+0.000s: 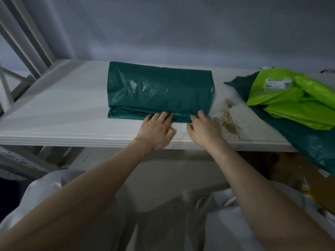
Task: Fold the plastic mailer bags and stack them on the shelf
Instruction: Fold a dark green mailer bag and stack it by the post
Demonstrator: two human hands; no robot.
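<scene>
While my left hand and right hand lie side by side on the white shelf, their straight fingers press the near edge of the folded dark green mailer bag; unfolded lime green bags lie off to the right of my right hand.

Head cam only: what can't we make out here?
- Fingertips of left hand and right hand: tucked into the folded dark green plastic mailer bag.
- Lime green plastic mailer bags: white printed label too small to read; pile cut off by right edge.
</scene>
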